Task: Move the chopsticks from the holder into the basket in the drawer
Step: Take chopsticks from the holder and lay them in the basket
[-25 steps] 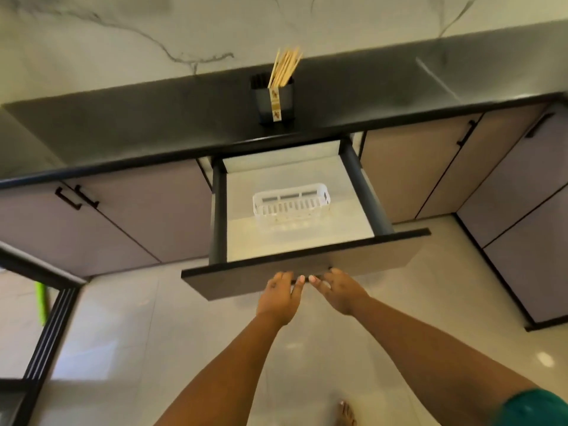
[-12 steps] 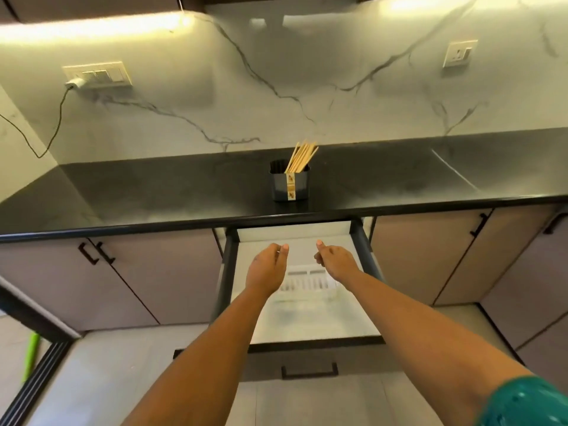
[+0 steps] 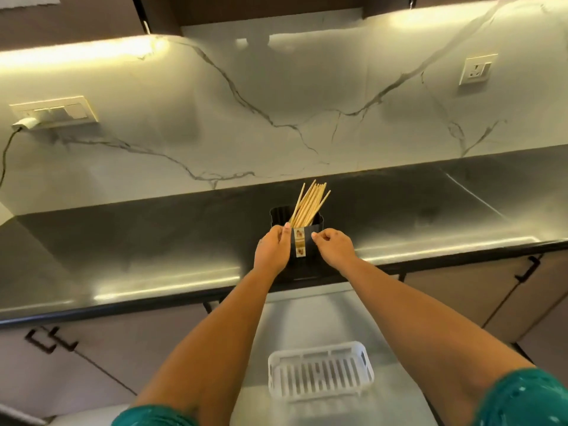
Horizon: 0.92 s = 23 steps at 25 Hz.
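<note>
A: Where are the chopsticks?

B: In the holder, a bundle leaning to the right, tips fanned out above the rim. None lifted out.

A: Holder?

B: Black, upright on the dark countertop, near its front edge. A pale label strip runs down the front face.

A: Hands?

B: Left hand against the holder's left side, fingers curled, one fingertip up at the rim next to the lowest visible part of the sticks. Can't tell if it actually grips the holder or only touches it. Right hand at the holder's right front corner, fingers loosely bent, thumb and forefinger close together, nothing visibly held. Contact with the holder can't be confirmed either.

A: Basket?

B: White slotted basket sits in the open drawer below the counter, between the two forearms, no sticks in it. Well apart from the holder.

A: Surroundings?

B: Marble-pattern backsplash, socket at upper right, switch plate at left with a plug and cable in it. Cabinet doors flank the drawer. Teal sleeves at the bottom edge.
</note>
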### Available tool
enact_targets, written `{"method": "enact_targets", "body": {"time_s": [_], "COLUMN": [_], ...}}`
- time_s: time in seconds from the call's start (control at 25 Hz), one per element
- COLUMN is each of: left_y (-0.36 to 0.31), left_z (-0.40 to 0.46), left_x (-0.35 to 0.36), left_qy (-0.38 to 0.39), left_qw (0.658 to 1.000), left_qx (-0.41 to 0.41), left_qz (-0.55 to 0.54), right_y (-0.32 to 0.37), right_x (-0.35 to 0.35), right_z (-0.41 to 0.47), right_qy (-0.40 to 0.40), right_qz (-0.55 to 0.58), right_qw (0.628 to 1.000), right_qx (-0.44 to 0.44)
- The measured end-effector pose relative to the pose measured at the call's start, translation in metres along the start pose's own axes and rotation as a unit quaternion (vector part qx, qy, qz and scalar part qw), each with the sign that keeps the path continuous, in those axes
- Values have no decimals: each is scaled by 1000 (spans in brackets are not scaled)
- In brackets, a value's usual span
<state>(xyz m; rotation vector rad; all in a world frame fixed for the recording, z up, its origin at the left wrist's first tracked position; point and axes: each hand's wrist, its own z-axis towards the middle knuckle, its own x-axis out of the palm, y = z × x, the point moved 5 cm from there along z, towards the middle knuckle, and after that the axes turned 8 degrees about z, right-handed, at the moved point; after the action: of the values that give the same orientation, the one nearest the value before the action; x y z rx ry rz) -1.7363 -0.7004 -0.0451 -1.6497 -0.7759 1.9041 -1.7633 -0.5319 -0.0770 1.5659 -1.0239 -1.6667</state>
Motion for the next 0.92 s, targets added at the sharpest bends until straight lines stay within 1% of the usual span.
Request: {"method": "enact_targets", "body": {"time_s": [0.16,0.24,0.32,0.36,0.4,0.44,0.48,0.64,0.8,0.92], "left_y": [-13,-19,-24,-25,-24,-21,-17,-1,-1,-2], "left_z": [64,90,110,118,123,126,125,114,111,107], "left_x": [14,26,37,43,49,55,61,77,76,75], "left_qy": [6,10,10,10,11,10,7,4,7,6], "left_qw": [1000,1000,999,999,999,999,999,999,999,999], "left_qx": [25,26,27,26,24,22,19,26,45,54], "left_qz": [2,-11,-19,-23,-26,-31,-35,-22,-7,8], "right_y": [2,2,-5,-9,-11,-13,-14,-16,-13,-2], "right_x": [-14,-16,-9,-2,6,12,15,10,5,-1], "right_z": [69,103,133,144,153,161,166,167,165,159], "right_qy": [-107,-140,-115,-87,-64,-56,-66,-133,-136,-139], "right_qz": [26,38,57,74,89,98,103,112,124,105], "right_qw": [994,987,981,978,977,978,979,975,976,982], "right_qx": [29,69,146,174,184,175,161,136,119,79]}}
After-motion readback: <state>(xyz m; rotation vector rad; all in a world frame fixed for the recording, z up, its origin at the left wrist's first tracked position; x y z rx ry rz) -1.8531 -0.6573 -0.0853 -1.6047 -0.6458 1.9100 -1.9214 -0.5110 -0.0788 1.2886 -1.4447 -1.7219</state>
